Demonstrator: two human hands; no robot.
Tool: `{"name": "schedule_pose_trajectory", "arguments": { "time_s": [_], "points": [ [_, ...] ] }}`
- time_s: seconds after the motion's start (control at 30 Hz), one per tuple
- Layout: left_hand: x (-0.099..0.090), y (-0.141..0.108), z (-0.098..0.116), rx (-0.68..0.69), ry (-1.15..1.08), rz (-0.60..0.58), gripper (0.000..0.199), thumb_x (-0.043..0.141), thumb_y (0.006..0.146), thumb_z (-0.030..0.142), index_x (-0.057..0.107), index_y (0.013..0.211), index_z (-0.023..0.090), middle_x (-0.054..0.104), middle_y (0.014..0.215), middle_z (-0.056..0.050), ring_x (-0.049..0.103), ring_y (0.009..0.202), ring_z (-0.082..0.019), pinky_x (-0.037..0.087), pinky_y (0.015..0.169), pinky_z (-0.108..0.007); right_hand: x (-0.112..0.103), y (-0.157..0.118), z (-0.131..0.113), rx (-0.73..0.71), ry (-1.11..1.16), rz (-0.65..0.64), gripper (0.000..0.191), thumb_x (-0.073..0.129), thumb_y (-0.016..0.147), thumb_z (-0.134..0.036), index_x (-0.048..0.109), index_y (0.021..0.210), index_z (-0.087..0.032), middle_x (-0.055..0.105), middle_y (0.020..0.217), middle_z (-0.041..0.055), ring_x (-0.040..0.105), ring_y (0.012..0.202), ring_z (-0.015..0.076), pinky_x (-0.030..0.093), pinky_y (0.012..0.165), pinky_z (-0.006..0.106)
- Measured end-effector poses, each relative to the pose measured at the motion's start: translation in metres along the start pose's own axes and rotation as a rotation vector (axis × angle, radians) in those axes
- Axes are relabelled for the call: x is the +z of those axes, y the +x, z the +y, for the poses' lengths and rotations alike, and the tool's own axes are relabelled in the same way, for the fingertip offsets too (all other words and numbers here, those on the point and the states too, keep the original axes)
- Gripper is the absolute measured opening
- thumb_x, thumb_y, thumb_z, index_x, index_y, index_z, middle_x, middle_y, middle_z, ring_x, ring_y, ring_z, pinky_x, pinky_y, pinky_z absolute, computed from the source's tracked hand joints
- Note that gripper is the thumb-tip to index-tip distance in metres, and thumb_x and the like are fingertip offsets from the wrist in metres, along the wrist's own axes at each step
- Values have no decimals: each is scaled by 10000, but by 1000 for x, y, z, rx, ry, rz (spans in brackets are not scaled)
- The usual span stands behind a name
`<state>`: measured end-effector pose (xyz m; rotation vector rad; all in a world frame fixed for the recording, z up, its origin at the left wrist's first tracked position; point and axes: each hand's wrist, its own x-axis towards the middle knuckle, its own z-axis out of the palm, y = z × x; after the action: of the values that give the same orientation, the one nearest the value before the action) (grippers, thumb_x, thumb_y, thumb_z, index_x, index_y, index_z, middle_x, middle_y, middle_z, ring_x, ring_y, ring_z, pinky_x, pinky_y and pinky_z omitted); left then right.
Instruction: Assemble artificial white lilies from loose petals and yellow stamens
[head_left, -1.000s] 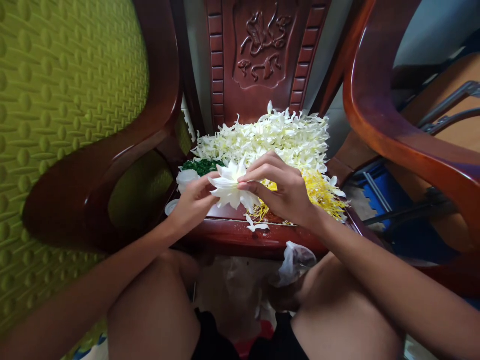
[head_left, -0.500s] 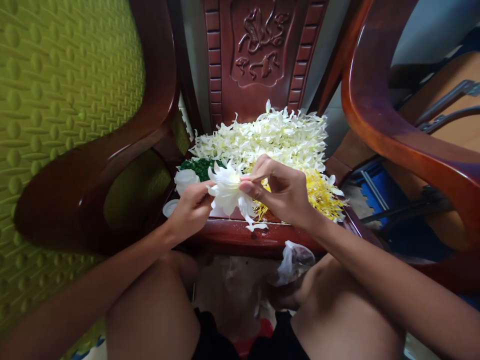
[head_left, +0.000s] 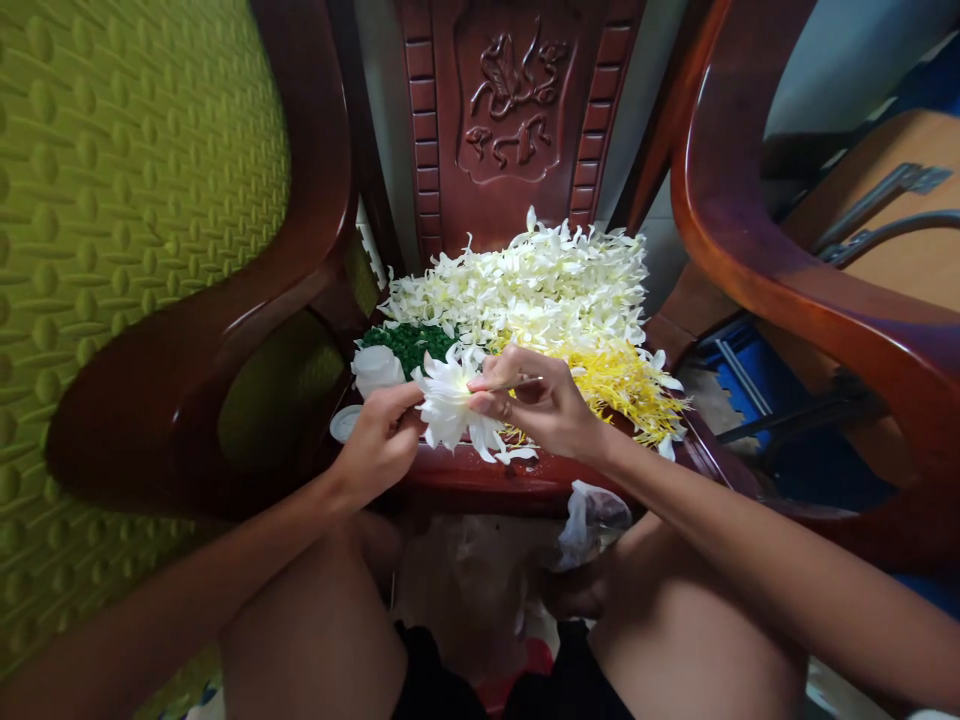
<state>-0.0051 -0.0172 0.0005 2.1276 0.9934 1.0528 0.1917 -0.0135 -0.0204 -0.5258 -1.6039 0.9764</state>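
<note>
My left hand (head_left: 384,440) is closed at the left side of a large white flower (head_left: 450,405), gripping it behind the petals. At the flower's centre, the fingers of my right hand (head_left: 544,405) are pinched, with a thin stick-like piece (head_left: 525,381) between them. The flower is above the front edge of a dark red wooden seat (head_left: 480,482). Behind it lie a heap of white petal pieces (head_left: 525,285), a pile of yellow strands (head_left: 622,385) and a dark green pile (head_left: 412,345).
Beside the left hand are a white rounded object (head_left: 376,369) and a small white lid (head_left: 344,423). Curved wooden armrests (head_left: 750,250) flank the seat. A clear plastic bag (head_left: 591,522) hangs below its front edge.
My right hand has moved slightly down and left, and its fingers are lower over the flower's centre. The flower is a little lower in view. The whole view has shifted slightly.
</note>
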Motion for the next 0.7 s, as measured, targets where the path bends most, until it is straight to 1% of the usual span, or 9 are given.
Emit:
{"name": "schedule_pose_trajectory", "arguments": {
  "time_s": [0.07,0.13,0.2,0.23,0.3,0.37,0.53,0.63,0.7],
  "points": [
    [-2,2,-6,26,63,-1,165,432,705,102,449,568,192,459,496,33,377,473,-97,304,455,-209,-5,5,0,-3,-53,-6,236,774,840,-374,651,798,-177,600,711,-40,504,607,71,401,534,222],
    [-5,5,-11,28,134,27,181,453,763,122,459,600,198,484,499,35,407,465,-104,316,463,-214,-13,10,-3,-63,-144,4,315,816,782,-443,702,939,-195,583,695,-55,513,606,83,422,569,242],
    [-8,7,-16,38,202,69,211,475,806,141,438,610,206,467,485,43,401,446,-106,315,464,-221,-23,16,-10,-165,-285,23,448,831,747,-489,698,1084,-225,628,755,-40,577,688,118,464,668,282],
    [-10,7,-17,48,240,85,226,481,823,146,430,613,210,459,486,44,400,445,-108,316,467,-225,-28,18,-13,-223,-391,26,443,824,757,-487,695,1101,-239,666,810,-22,610,757,140,469,731,309],
    [-12,7,-18,76,317,96,232,476,851,149,441,631,212,477,516,35,427,470,-117,338,491,-231,-36,21,-18,-314,-662,-6,254,771,842,-425,710,1027,-262,725,896,-2,639,859,168,426,836,360],
    [-14,7,-17,102,391,106,224,456,870,140,467,659,213,518,560,19,472,514,-129,374,527,-237,-39,21,-20,-370,-901,-77,89,700,922,-355,706,928,-267,750,885,-20,642,873,171,359,881,387],
    [-15,2,-17,215,592,130,206,449,856,64,539,739,208,635,682,-16,563,611,-147,423,596,-246,-31,20,-17,-420,-1125,-235,165,521,1030,-270,661,945,-252,725,790,-39,616,804,159,309,874,375],
    [-13,-3,-17,279,722,149,237,445,808,10,578,792,206,655,716,-18,589,652,-162,432,621,-253,-22,18,-16,-426,-1189,-315,221,455,1031,-172,648,932,-211,707,764,-11,599,762,166,319,822,356],
    [-11,-6,-15,284,779,155,258,438,759,-11,572,783,208,637,696,-12,584,650,-168,419,610,-258,-19,16,-15,-435,-1186,-322,221,453,1011,-134,641,912,-190,697,761,6,592,740,169,327,793,346]
  ]
}}
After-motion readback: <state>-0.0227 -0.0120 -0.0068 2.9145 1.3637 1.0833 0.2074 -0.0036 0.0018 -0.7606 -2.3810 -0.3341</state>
